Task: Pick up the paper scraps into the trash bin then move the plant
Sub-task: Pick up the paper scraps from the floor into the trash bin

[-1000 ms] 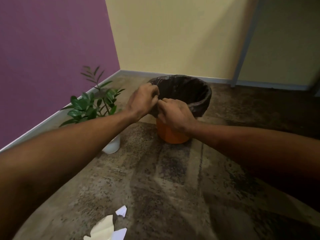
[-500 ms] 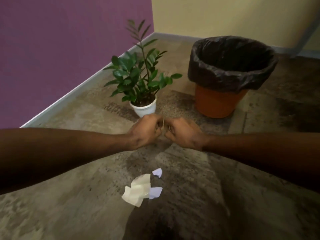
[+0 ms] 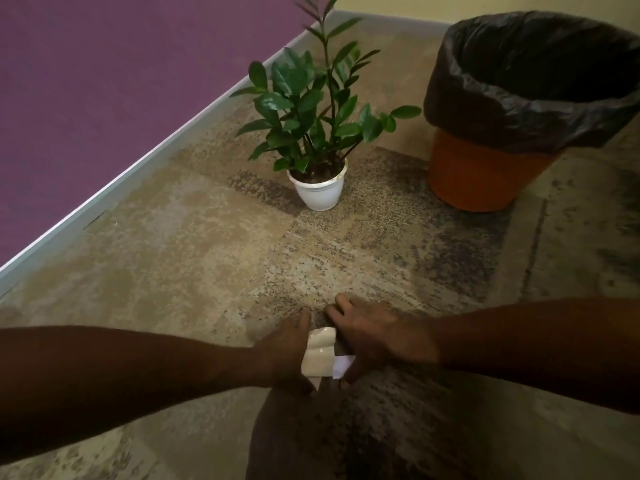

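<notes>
Cream and white paper scraps (image 3: 319, 353) lie on the carpet low in the view, between my two hands. My left hand (image 3: 285, 351) is against their left edge, thumb up and fingers curled round the cream piece. My right hand (image 3: 369, 336) rests on the right side with fingers straight on the floor, touching a small white scrap (image 3: 343, 365). The plant (image 3: 308, 98) stands upright in a white pot (image 3: 320, 192) farther back. To its right is the orange trash bin (image 3: 481, 174), lined with a black bag (image 3: 519, 109).
A purple wall (image 3: 104, 81) with a pale baseboard (image 3: 138, 164) runs along the left. A yellow wall stands behind the bin. Mottled brown carpet (image 3: 207, 254) covers the floor between the scraps and the plant.
Both hands dropped from the bin's rim to the floor and now lie round the scraps. The view tilted down and moved closer to the plant and bin.
</notes>
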Action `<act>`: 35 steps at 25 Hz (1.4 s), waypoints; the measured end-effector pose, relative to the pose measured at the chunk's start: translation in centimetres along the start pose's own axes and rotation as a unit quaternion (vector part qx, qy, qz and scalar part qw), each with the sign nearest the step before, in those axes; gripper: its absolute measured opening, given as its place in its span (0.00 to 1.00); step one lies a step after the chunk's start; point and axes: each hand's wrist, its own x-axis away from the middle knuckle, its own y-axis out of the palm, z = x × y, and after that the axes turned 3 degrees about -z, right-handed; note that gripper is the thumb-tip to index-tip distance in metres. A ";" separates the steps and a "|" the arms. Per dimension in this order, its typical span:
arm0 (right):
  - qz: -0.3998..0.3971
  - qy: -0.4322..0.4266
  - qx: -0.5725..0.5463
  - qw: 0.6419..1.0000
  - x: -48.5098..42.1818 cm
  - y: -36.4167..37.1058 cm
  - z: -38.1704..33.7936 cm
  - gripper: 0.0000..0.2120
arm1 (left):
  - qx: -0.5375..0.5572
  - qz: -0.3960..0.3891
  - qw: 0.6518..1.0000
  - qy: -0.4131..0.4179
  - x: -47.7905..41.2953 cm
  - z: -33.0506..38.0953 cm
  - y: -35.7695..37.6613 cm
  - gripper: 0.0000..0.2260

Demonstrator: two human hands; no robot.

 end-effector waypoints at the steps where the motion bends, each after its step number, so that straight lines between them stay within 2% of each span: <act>1: 0.011 0.002 -0.020 1.000 -0.1 0.3 0.0 0.54 | 0.018 0.021 1.000 0.006 -0.2 0.1 0.5 0.59; 6: 0.028 -0.007 -0.175 0.984 -0.5 1.3 -0.7 0.43 | 0.107 0.100 0.986 0.074 -0.4 0.9 -0.2 0.31; 9: 0.035 0.005 -0.217 0.976 -1.3 0.7 -0.6 0.29 | 0.154 0.131 0.976 0.075 -0.5 1.6 -2.4 0.14; 12: 0.053 0.036 -0.258 0.964 -1.6 -0.6 0.2 0.20 | 0.197 0.124 0.972 0.032 -0.9 2.3 -4.7 0.07; 14: 0.074 0.072 -0.360 0.927 -1.5 -1.6 1.0 0.18 | 0.288 0.133 0.948 -0.006 -1.1 2.9 -6.2 0.04; 16: 0.050 0.080 -0.480 0.872 -1.4 -3.1 1.7 0.18 | 0.335 0.165 0.927 -0.033 -1.3 3.6 -7.5 0.06; 19: -0.054 0.056 -0.672 0.736 -1.4 -5.8 2.5 0.16 | 0.353 0.192 0.915 -0.044 -1.3 4.2 -8.6 0.11; 20: -0.058 0.061 -0.695 0.715 -1.3 -6.2 2.7 0.15 | 0.357 0.192 0.914 -0.037 -1.3 4.3 -8.8 0.12; 21: -0.044 0.077 -0.701 0.708 -1.3 -6.5 3.0 0.14 | 0.357 0.187 0.915 -0.032 -1.2 4.4 -8.9 0.13; 23: 0.015 0.128 -0.689 0.714 -1.2 -6.5 3.5 0.14 | 0.341 0.165 0.925 -0.024 -1.2 4.5 -8.7 0.17; 25: 0.041 0.162 -0.670 0.724 -0.9 -6.4 4.2 0.18 | 0.412 0.125 0.902 -0.019 -1.3 4.7 -8.0 0.22; 26: 0.038 0.168 -0.652 0.738 -0.7 -6.6 4.6 0.18 | 0.451 0.103 0.887 -0.017 -1.3 4.9 -7.3 0.23; 27: 0.033 0.171 -0.627 0.759 -0.4 -6.9 5.2 0.19 | 0.455 0.096 0.885 -0.019 -1.4 5.0 -6.6 0.23; 29: 0.026 0.175 -0.576 0.798 0.1 -7.8 6.3 0.19 | 0.323 0.110 0.940 -0.027 -1.2 5.2 -5.3 0.24; 31: 0.031 0.183 -0.535 0.824 0.6 -8.4 7.4 0.19 | 0.176 0.109 0.978 0.009 -1.1 5.2 -3.6 0.27; 33: 0.040 0.195 -0.498 0.844 0.9 -8.7 8.4 0.20 | 0.093 0.074 0.991 0.064 -1.1 5.3 -2.0 0.29; 35: 0.046 0.202 -0.473 0.857 1.1 -8.9 9.5 0.20 | 0.058 0.069 0.992 0.085 -1.4 5.4 -1.3 0.24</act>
